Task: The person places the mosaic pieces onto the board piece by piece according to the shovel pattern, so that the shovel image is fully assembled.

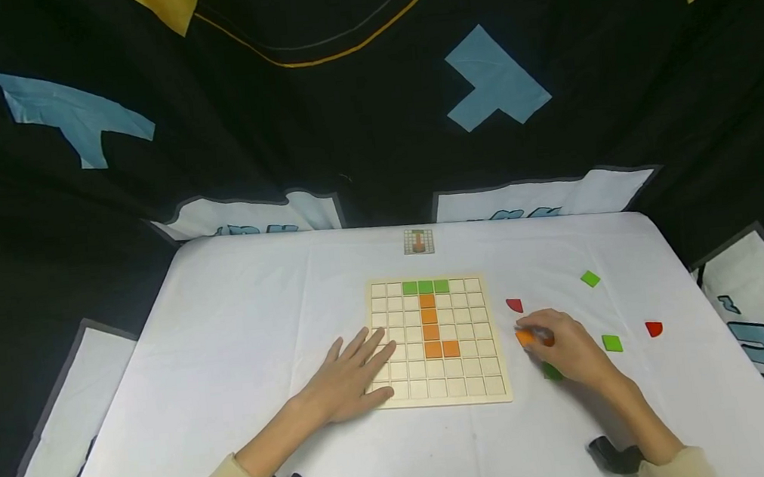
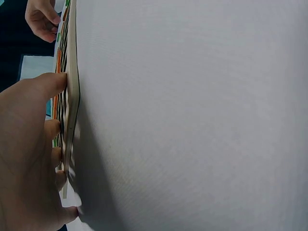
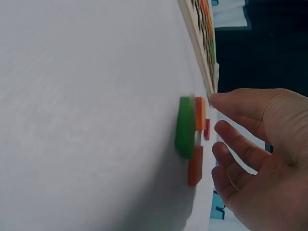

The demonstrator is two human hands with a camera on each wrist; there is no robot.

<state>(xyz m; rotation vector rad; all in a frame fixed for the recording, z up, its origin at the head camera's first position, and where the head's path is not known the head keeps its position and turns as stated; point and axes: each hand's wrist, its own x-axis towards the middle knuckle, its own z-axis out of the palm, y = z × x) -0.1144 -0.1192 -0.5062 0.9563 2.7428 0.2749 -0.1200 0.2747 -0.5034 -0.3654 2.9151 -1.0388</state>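
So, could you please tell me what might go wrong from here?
The right hand is close to the orange pieces and a green piece beside them, so it might nudge the wrong one. The left hand lies over the left edge of the board; a push there could shift the board and perhaps its tiles.

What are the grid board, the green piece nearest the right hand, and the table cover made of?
Grid board: probably wood, matte; pale tan surface and edge.
Green piece: painted wood or plastic, can't tell; smooth, evenly coloured.
Table cover: likely fabric, matte; faint creases.
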